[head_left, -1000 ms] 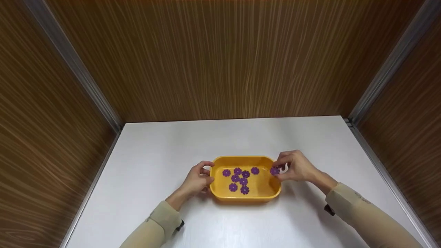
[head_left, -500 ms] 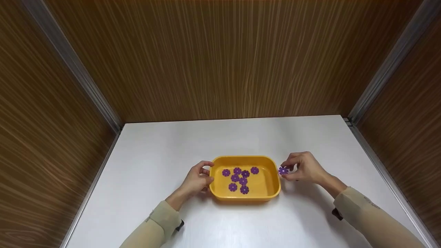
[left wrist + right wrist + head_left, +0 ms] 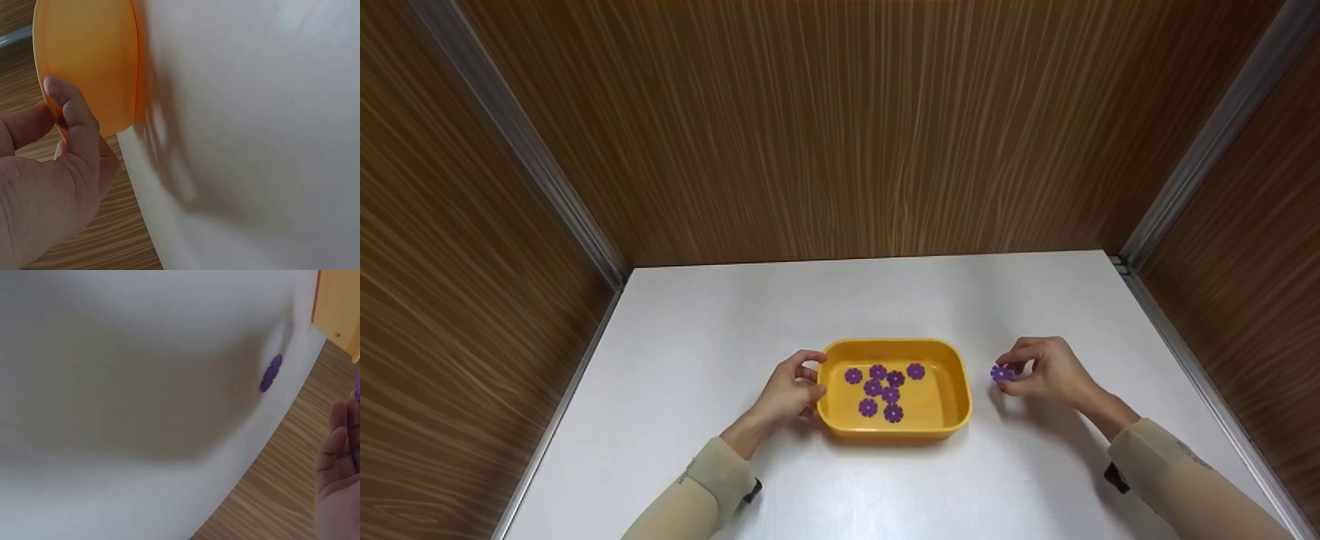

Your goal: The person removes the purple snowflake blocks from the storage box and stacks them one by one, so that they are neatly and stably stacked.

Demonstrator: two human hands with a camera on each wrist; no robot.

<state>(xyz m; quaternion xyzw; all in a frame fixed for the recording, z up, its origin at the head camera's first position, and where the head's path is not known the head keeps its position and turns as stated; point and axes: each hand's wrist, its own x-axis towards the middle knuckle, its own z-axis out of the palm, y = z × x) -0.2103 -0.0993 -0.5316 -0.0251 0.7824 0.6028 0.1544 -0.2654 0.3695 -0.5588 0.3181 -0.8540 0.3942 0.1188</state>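
A yellow rectangular tray (image 3: 934, 403) sits on the white table. My left hand (image 3: 786, 394) grips its left end, and the left wrist view shows thumb and fingers around the tray's rim (image 3: 37, 59). Several purple flower-shaped discs (image 3: 868, 407) lie loose on the tray floor, mostly toward the left and middle. To the right of the tray, my right hand (image 3: 1046, 371) pinches one purple disc (image 3: 1001, 373) between thumb and fingertips, above the table. The right wrist view shows another purple disc (image 3: 271, 373) on the tabletop, which the right hand hides in the head view.
Brown wood-grain panels (image 3: 840, 135) rise behind the white table (image 3: 720, 307) and on both sides. Grey metal strips (image 3: 532, 150) run along the corners.
My right hand has carried the pinched disc rightward, from over the tray's right end to above the table beside it. The left hand and the tray have stayed in place.
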